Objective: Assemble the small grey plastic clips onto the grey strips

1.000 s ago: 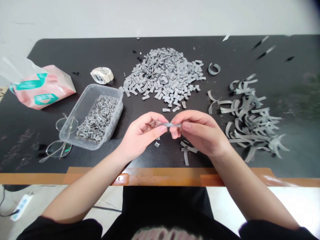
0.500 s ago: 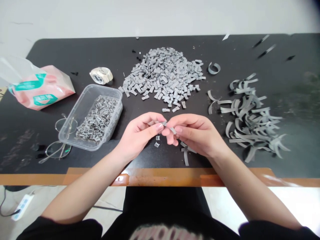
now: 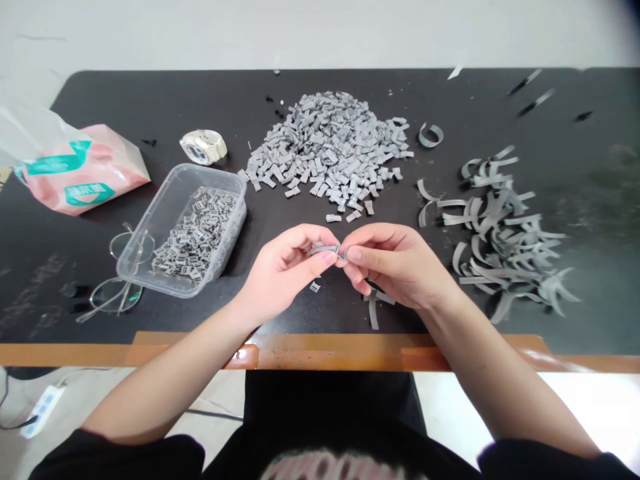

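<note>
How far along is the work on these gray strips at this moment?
Looks done: a large heap of small gray pieces, with more in a clear plastic tub. In hand: a short gray strip pinched between the left hand and right hand. Left: a pile of curled gray strips.

- a black top [image 3: 345, 453] with wide black sleeves [image 3: 130, 457]
- pink and dark letters [image 3: 330, 468] on the chest
- black pants [image 3: 333, 400]
- bare arms [image 3: 170, 393]
- a bare left hand [image 3: 283, 273] and a bare right hand [image 3: 395, 263]
</note>
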A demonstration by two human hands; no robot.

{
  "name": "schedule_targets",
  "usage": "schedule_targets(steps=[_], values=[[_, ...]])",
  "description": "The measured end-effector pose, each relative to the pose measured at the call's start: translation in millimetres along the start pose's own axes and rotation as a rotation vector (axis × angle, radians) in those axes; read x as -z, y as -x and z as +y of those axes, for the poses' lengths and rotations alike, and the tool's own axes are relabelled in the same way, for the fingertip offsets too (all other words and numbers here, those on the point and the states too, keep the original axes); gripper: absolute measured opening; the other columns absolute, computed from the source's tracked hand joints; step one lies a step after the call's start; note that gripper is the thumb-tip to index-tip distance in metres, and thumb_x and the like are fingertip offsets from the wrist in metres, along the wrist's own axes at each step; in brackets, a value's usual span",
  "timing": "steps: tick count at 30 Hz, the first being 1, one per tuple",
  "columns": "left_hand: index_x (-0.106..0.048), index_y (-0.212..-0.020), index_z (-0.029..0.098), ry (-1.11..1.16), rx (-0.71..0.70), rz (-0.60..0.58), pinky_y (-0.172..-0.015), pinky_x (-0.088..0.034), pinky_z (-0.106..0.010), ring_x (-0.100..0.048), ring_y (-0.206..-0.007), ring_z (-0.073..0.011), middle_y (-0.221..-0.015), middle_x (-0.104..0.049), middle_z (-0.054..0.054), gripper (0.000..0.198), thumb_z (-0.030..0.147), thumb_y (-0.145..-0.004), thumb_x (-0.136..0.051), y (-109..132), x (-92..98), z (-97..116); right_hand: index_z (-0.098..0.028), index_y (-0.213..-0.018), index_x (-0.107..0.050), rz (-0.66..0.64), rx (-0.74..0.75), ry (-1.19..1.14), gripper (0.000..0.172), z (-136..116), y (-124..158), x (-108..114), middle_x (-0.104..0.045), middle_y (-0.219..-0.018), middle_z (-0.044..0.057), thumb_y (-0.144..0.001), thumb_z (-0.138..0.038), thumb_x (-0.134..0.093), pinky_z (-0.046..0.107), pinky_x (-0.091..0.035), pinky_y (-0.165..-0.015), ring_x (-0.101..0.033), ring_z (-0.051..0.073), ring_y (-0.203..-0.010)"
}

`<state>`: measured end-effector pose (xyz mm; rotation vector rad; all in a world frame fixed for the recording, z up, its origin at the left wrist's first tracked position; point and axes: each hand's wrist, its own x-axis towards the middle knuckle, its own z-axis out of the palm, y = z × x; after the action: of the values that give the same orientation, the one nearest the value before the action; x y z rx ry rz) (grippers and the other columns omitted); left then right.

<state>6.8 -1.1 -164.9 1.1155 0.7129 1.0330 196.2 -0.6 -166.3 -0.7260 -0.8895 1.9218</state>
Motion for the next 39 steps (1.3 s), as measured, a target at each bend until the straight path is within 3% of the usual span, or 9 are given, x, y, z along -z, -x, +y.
schedule_targets(steps=[8,13,18,23,26,33,39], values=[[-0.074,-0.092,0.018,-0.087,-0.028,-0.001,-0.075,-0.058,-0.017,-0.072,-0.076,-0.0077,-0.083,-0.075,0.002,0.004,0.015,-0.089,-0.075,-0.9,0.8,-2.2,-0.014,-0.080,-0.076,0.024,-0.058,0.019,0.016,-2.4,0.2,0.7,-0.072,-0.058,0.000,-0.071,-0.010,-0.089,0.015,-0.054,-0.044,-0.064,0.009,-0.050],[-0.071,-0.092,0.017,-0.221,-0.030,-0.016,-0.073,-0.058,-0.023,-0.072,-0.077,-0.0126,-0.084,-0.075,-0.001,0.005,0.022,-0.090,-0.073,-0.1,0.7,-1.6,-0.015,-0.081,-0.072,0.024,-0.065,0.028,0.023,-4.1,-0.7,1.7,-0.074,-0.060,0.000,-0.068,-0.007,-0.090,0.016,-0.055,-0.045,-0.065,0.010,-0.050],[-0.068,-0.099,0.018,-0.593,-0.102,-0.028,-0.075,-0.055,-0.026,-0.069,-0.080,-0.0146,-0.089,-0.074,-0.002,0.009,0.025,-0.094,-0.066,1.3,2.1,-1.0,-0.015,-0.081,-0.070,0.082,-0.063,0.099,0.023,-4.0,-2.1,3.4,-0.074,-0.059,0.000,-0.069,-0.011,-0.090,0.017,-0.055,-0.048,-0.067,0.010,-0.051],[-0.066,-0.100,0.017,-1.213,-0.356,-0.057,-0.080,-0.049,-0.033,-0.066,-0.088,-0.0192,-0.094,-0.074,-0.005,0.009,0.022,-0.098,-0.059,-1.0,8.3,-9.2,-0.016,-0.090,-0.072,0.252,-0.091,0.205,0.030,1.9,-4.4,3.6,-0.078,-0.070,0.002,-0.067,-0.018,-0.091,0.021,-0.060,-0.058,-0.075,0.016,-0.067],[-0.066,-0.100,0.016,-1.405,-0.456,-0.070,-0.079,-0.045,-0.035,-0.066,-0.090,-0.0215,-0.098,-0.075,-0.007,0.010,0.022,-0.099,-0.059,-1.7,9.7,-12.8,-0.017,-0.095,-0.071,0.289,-0.096,0.359,0.027,3.8,-3.4,3.4,-0.079,-0.073,0.002,-0.073,-0.018,-0.085,0.023,-0.060,-0.063,-0.077,0.017,-0.073],[-0.066,-0.098,0.019,-1.282,-0.384,-0.025,-0.081,-0.045,-0.033,-0.066,-0.088,-0.0183,-0.096,-0.075,-0.003,0.011,0.026,-0.100,-0.058,-1.8,7.0,-5.3,-0.017,-0.091,-0.071,0.345,0.039,0.529,0.015,0.0,0.1,-1.4,-0.073,-0.069,-0.001,-0.079,-0.020,-0.078,0.027,-0.054,-0.063,-0.067,0.012,-0.060],[-0.066,-0.094,0.019,-1.306,-0.416,-0.032,-0.077,-0.041,-0.035,-0.065,-0.082,-0.0203,-0.091,-0.076,-0.005,0.010,0.027,-0.095,-0.061,-4.2,7.4,-6.9,-0.018,-0.086,-0.071,0.345,0.107,0.574,0.009,1.7,-0.1,-3.1,-0.069,-0.072,-0.002,-0.078,-0.016,-0.075,0.027,-0.048,-0.065,-0.059,0.011,-0.063]])
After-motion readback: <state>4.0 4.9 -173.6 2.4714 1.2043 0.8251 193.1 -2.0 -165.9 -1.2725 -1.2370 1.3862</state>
